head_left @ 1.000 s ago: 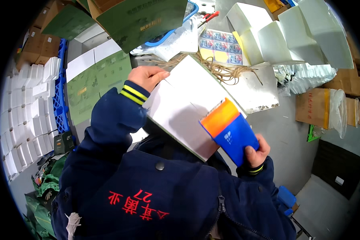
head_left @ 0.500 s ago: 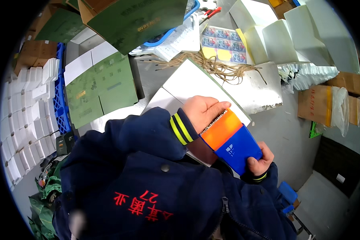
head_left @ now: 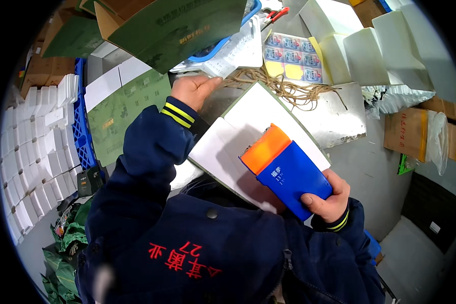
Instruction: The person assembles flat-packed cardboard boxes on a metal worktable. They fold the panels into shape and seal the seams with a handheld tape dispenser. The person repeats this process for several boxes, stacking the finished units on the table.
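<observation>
My right hand point(head_left: 329, 196) is closed round the lower end of a flat blue-and-orange case point(head_left: 301, 177). The case's orange end has a dark, jagged row along its top edge and points up and left. Beneath it lies a white-faced, green-edged box point(head_left: 261, 99), set at a slant. My left hand point(head_left: 193, 92) is apart from the case, above the box's left corner, with thumb and fingers pinched together. Whether something small is between them I cannot make out. Tan cords point(head_left: 294, 91) lie in a loose bundle just beyond the box.
Green cartons point(head_left: 131, 114) stand at left, with a large open one point(head_left: 177, 38) above. White box parts point(head_left: 38, 157) are stacked far left beside a blue crate point(head_left: 82, 126). A sticker sheet point(head_left: 294, 57), red-handled scissors point(head_left: 277, 15) and white foam pieces point(head_left: 362, 50) lie at the back.
My left hand has left the case's orange end and moved left and away from me. My right hand still holds the case; the whole view has shifted slightly.
</observation>
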Motion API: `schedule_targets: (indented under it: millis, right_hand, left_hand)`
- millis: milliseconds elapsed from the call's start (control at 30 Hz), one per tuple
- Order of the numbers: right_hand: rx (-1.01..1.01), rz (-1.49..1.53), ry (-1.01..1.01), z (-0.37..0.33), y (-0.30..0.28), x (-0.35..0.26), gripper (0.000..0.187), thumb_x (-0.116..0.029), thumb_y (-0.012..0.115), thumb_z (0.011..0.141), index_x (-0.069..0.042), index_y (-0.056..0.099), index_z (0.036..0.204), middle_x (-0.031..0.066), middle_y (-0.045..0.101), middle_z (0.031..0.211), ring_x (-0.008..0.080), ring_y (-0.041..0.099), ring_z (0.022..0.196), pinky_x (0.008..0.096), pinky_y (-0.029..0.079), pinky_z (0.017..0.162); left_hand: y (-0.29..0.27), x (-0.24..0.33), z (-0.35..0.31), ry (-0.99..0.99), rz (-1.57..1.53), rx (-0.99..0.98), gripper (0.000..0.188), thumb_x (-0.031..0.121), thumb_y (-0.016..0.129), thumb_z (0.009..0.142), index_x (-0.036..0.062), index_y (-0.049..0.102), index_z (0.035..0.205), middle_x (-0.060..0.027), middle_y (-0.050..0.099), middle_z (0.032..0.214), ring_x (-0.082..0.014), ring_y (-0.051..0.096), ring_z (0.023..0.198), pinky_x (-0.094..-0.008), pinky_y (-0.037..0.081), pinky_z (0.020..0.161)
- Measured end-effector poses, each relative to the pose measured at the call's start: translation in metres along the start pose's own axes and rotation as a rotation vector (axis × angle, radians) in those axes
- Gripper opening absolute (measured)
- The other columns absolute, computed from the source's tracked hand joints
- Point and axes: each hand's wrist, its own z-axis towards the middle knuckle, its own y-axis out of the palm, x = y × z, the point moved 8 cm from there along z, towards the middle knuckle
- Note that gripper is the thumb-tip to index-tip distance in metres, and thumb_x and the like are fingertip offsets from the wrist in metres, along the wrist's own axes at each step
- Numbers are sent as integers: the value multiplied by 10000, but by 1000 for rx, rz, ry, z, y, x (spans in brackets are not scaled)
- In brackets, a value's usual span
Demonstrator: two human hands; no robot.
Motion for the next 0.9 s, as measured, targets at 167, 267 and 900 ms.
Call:
schedule_targets:
  millis: [167,267,900]
  right_hand:
    - [-7,-85,-46,0,0,4,307,-175,785,660,18,573,769,70,617,642,91,571,565,216,448,524]
    - [-14,-119,-42,3,3,-3,314,-187,787,659,17,574,769,82,624,653,98,586,584,222,458,530]
    - [-37,44,79,-1,-1,-2,289,-209,765,686,13,586,730,48,597,623,75,546,581,221,435,523]
  left_hand:
    - [56,-36,-5,-97,-171,-292,355,324,521,891,-7,623,814,-46,584,666,-115,521,616,-265,430,591]
    - [64,-32,-6,106,101,-375,356,317,416,934,11,566,1038,-137,643,890,-202,617,809,-302,466,723]
    - [64,98,-93,779,692,-414,1046,343,797,550,25,221,1364,-141,243,1427,-297,203,1334,-508,158,1060]
